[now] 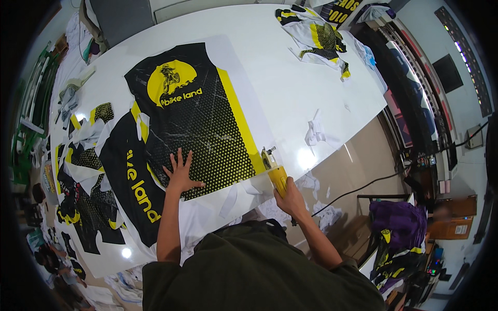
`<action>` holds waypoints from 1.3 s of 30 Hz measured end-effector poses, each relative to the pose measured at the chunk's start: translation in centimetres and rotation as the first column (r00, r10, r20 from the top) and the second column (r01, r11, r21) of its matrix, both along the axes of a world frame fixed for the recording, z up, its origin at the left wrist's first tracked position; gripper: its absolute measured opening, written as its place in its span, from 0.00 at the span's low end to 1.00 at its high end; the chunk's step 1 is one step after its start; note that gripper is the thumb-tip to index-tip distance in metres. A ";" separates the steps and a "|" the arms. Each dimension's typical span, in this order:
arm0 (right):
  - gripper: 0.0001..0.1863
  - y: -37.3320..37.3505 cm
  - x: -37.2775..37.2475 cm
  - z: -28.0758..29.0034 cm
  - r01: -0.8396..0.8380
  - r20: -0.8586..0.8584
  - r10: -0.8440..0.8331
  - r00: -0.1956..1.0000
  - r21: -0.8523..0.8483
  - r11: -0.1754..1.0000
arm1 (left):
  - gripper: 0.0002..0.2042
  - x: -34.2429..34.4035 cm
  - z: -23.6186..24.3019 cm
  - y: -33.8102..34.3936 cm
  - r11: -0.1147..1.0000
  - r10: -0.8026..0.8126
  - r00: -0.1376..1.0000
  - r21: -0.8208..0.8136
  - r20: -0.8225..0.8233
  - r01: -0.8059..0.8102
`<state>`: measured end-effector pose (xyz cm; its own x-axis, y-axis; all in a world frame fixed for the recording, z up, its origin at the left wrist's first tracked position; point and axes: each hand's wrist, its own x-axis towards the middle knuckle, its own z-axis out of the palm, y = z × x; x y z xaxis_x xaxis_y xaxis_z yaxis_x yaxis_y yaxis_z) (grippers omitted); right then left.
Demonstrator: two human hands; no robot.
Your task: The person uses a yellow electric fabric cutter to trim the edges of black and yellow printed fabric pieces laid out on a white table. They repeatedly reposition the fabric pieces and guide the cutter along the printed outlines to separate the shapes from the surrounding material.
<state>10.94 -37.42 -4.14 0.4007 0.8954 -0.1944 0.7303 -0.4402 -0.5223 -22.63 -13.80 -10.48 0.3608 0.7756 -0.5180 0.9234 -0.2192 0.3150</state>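
A black and yellow printed fabric panel (189, 122), with a round yellow picture near its top and a dotted lower half, lies flat on the white table (270, 46). My left hand (180, 177) presses on the panel's lower left part, palm down with fingers spread. Gripped in my right hand (290, 200) is a yellow handheld electric fabric cutter (278, 179). Its metal head stands at the panel's lower right corner, by the yellow side strip; whether the blade touches the fabric I cannot tell. Left of the panel, a second black piece (124, 166) with yellow lettering lies partly beside it.
Cut black, white and yellow pieces (85, 166) pile up on the table's left. More scraps (319, 39) lie at the far right, and a white scrap (314, 133) nearer. A black cable (363, 185) hangs across the right side. Purple cloth (397, 225) drapes at lower right.
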 end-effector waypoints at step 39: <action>0.29 36.6 4.1 -2.7 -0.098 0.074 0.093 0.993 0.072 0.993 | 0.71 -0.9 -0.7 -0.3 0.998 -0.005 0.995 0.059 0.098 -0.001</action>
